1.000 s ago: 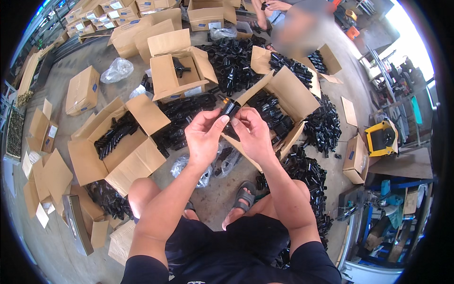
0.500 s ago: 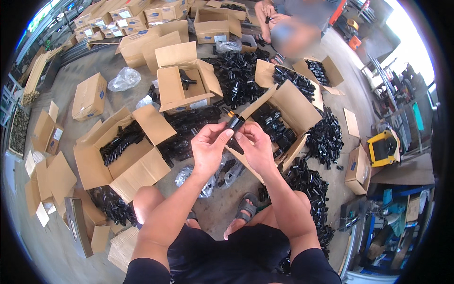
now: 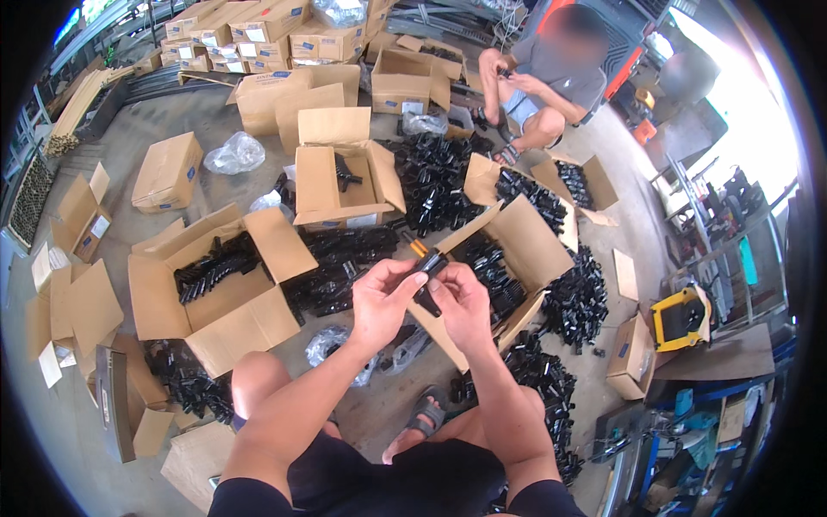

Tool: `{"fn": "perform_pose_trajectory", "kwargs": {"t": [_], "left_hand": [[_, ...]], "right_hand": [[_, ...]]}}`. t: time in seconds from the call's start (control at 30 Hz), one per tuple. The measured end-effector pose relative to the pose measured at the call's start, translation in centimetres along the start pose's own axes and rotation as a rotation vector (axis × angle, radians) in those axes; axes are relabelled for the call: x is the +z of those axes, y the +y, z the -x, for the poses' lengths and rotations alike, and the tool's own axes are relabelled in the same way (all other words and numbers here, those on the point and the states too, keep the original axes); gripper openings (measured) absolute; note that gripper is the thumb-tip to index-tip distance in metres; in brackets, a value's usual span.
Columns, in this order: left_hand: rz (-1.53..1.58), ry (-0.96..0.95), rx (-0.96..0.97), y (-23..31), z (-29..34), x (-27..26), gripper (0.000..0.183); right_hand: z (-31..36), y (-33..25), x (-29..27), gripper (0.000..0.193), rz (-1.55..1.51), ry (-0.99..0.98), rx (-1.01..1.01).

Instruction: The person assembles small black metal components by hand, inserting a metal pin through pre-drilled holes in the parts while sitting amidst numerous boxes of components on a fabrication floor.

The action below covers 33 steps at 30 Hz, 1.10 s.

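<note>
Both my hands hold one small black part (image 3: 433,262) in front of me, with two orange-yellow prongs (image 3: 419,248) sticking up from its upper end. My left hand (image 3: 376,300) pinches it from the left with thumb and fingers. From the right, my right hand (image 3: 465,303) grips its lower portion, thumb laid against it. Just beyond my right hand stands an open cardboard box (image 3: 536,246) with rows of similar black parts (image 3: 493,274). To the left, another open box (image 3: 155,297) holds more black parts (image 3: 220,267). My fingers hide some of the held part.
Loose black parts lie in heaps ahead (image 3: 435,185), right (image 3: 575,297) and beside my right leg (image 3: 538,388). A middle box (image 3: 317,185), plastic bags (image 3: 234,153) and stacked cartons (image 3: 258,26) stand around. Another person (image 3: 551,82) crouches at the far right, hands on a small dark thing.
The view has tilted upward, bringing more of the other person into sight. My hands still grip the black part, which has turned slightly so its orange-yellow prongs show more.
</note>
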<state>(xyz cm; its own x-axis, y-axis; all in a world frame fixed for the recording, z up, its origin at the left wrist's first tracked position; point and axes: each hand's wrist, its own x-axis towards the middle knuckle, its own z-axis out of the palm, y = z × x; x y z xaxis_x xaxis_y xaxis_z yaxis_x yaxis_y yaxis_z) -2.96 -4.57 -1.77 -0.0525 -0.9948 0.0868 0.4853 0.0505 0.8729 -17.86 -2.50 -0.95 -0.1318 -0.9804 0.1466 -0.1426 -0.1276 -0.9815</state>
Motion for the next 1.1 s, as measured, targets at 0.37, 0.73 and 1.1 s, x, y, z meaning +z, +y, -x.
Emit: {"fn": "perform_pose_trajectory", "kwargs": {"t": [0.37,0.73,1.1], "left_hand": [[0.042,-0.025,0.046,-0.4,-0.4,0.2,0.018],[0.092,-0.041,0.042,-1.0,-0.1,-0.5,0.017],[-0.179,0.124,0.022,1.3,-0.7,-0.3,0.014]], "right_hand": [[-0.1,-0.6,-0.1,0.011,0.048,0.017,-0.068],[0.3,0.1,0.4,0.005,-0.021,-0.019,-0.079],[0.8,-2.7,1.7,0.043,0.130,-0.144,0.092]]}}
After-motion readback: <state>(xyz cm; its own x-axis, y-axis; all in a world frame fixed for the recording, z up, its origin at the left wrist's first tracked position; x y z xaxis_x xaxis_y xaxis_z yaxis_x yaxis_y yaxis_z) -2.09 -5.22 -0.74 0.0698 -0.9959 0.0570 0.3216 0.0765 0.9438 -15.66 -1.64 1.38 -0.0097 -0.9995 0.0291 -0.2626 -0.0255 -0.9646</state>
